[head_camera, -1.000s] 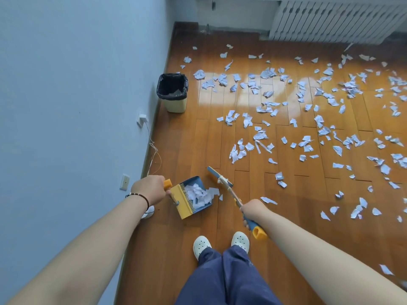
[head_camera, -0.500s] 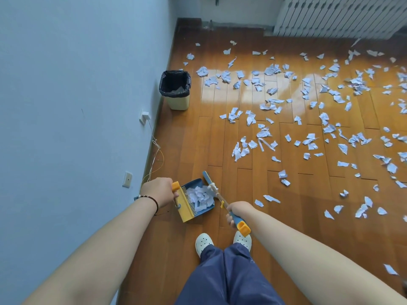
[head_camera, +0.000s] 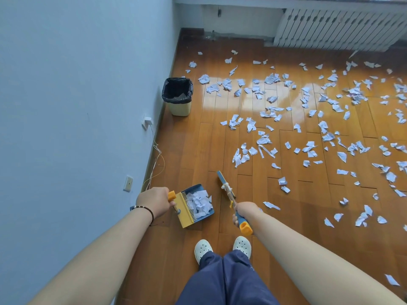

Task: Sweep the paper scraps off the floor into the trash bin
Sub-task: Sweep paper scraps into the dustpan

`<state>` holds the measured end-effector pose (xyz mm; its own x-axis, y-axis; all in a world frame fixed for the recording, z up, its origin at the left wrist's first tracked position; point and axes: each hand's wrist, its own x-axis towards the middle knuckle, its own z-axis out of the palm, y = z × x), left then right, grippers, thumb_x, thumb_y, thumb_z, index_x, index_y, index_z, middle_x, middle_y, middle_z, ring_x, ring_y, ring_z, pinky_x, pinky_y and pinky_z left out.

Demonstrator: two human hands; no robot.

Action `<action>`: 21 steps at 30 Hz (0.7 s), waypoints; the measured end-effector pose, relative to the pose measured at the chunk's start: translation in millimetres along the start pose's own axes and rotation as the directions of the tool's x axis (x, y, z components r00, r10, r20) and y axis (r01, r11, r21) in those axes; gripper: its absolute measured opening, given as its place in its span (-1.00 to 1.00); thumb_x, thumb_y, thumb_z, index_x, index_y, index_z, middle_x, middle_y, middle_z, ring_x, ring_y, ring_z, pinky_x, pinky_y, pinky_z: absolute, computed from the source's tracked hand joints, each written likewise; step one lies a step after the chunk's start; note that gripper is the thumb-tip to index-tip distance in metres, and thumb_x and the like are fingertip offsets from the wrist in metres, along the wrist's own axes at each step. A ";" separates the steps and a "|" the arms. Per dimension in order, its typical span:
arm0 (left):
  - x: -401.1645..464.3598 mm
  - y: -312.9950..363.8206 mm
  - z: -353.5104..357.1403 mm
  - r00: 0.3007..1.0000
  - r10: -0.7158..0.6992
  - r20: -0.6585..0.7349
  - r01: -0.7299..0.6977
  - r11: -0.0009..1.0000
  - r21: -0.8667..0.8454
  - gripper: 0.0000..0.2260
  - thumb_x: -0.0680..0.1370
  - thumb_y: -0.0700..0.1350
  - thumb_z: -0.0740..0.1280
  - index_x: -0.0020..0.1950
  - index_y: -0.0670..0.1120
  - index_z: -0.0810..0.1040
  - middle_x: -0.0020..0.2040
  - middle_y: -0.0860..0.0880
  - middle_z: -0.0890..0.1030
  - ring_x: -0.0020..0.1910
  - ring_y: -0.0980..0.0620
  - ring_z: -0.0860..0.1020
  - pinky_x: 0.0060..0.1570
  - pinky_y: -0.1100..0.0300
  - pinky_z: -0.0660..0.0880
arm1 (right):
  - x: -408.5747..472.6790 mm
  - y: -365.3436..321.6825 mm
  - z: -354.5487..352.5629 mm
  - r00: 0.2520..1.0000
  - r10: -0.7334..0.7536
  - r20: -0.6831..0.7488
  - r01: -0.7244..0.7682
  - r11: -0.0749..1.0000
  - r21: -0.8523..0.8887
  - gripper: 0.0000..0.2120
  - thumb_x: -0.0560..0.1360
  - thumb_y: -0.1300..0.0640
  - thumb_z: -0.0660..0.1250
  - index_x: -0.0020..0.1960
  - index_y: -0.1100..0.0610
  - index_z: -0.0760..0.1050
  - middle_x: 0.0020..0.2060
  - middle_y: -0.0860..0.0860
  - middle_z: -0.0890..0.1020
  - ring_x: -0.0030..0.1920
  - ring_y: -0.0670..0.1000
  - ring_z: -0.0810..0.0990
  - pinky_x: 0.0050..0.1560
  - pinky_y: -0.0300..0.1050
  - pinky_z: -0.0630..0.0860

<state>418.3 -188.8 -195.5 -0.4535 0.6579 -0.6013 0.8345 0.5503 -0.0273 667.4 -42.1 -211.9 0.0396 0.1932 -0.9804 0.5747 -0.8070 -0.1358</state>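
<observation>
My left hand [head_camera: 154, 202] grips the orange-topped handle of a blue and yellow dustpan [head_camera: 185, 213] that holds a heap of white paper scraps [head_camera: 199, 203]. My right hand [head_camera: 245, 211] grips the blue and orange handle of a small broom [head_camera: 226, 189], whose head points away from me, just right of the pan. Several paper scraps [head_camera: 264, 140] lie spread over the wooden floor ahead and to the right. A pale yellow trash bin [head_camera: 178, 96] with a black liner stands by the left wall, well ahead of the pan.
The blue wall [head_camera: 77, 106] runs along the left, with a socket [head_camera: 128, 183], a plug [head_camera: 147, 122] and a thin loose cable [head_camera: 156, 164] by the skirting. A white radiator [head_camera: 339, 29] lines the far wall. My white shoes [head_camera: 222, 247] stand just behind the pan.
The broom has swung away from the pan's mouth to its right, with my right hand moving right. The view has tilted up, showing more of the far wall.
</observation>
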 end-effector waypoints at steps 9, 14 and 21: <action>0.7 7.3 1.1 1.000 0.009 -0.030 -0.010 1.000 -0.007 -0.72 0.61 0.24 0.27 -0.05 0.04 0.40 -0.15 0.04 0.54 -0.15 0.00 0.57 -0.11 0.11 0.60 | -5.6 17.5 24.9 0.988 0.030 0.151 -0.024 0.999 -0.040 -0.89 0.60 0.25 0.10 0.02 0.23 0.39 -0.32 0.11 0.41 -0.51 -0.03 0.36 -0.61 -0.31 0.36; 0.5 10.0 -1.0 0.999 0.019 -0.027 -0.019 1.000 -0.008 -0.70 0.61 0.24 0.27 -0.08 0.03 0.40 -0.16 0.04 0.54 -0.17 0.00 0.55 -0.17 0.15 0.54 | -22.7 12.8 11.1 0.975 0.027 0.223 -0.026 1.000 -0.006 -0.89 0.62 0.24 0.08 -0.02 0.21 0.36 -0.35 0.08 0.39 -0.58 -0.06 0.35 -0.62 -0.33 0.35; 0.1 37.0 -9.7 0.999 0.032 -0.017 -0.032 0.999 -0.041 -0.68 0.59 0.27 0.28 -0.17 0.07 0.35 -0.17 0.05 0.55 -0.14 -0.01 0.57 -0.14 0.13 0.55 | -23.4 13.6 -18.7 0.995 -0.009 0.100 0.007 1.000 0.024 -0.88 0.59 0.22 0.14 0.01 0.24 0.43 -0.31 0.13 0.45 -0.50 0.00 0.41 -0.59 -0.28 0.40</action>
<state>446.1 -163.4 -188.8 -0.4321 0.6834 -0.5884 0.8352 0.5494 0.0247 689.6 -47.2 -188.1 -0.0477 0.1440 -0.9884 0.5552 -0.8188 -0.1460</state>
